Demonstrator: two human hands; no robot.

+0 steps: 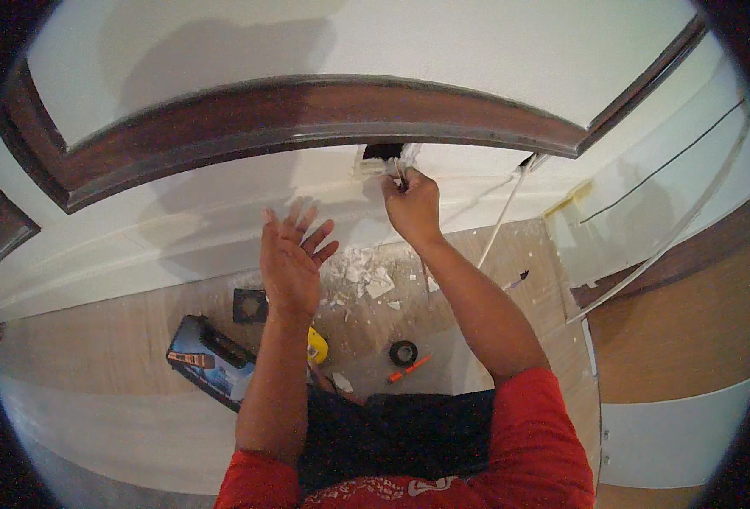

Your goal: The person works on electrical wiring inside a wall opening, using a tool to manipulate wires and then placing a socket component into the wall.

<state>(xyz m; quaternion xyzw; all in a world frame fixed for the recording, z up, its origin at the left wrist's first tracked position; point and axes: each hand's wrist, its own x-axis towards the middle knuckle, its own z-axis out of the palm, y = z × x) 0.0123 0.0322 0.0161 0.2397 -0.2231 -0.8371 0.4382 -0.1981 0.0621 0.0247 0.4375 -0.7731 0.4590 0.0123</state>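
Observation:
My right hand [414,206] is closed around a slim tool [401,174] with a dark grip. Its pale, thin end points up at the lower right edge of a dark rectangular hole [383,152] in the white wall; I cannot make out its exact kind. Broken, rough plaster borders this hole. To the left, my left hand [295,254] hangs in front of the wall with its fingers spread and nothing in it.
Plaster debris [371,276] litters the wooden floor under the hole. Nearby lie black tape [403,353], an orange tool [409,369], a yellow tool [316,346], a black square plate [249,306] and a tool case [211,356]. A white cable [504,214] runs down at right; brown trim [324,110] crosses above.

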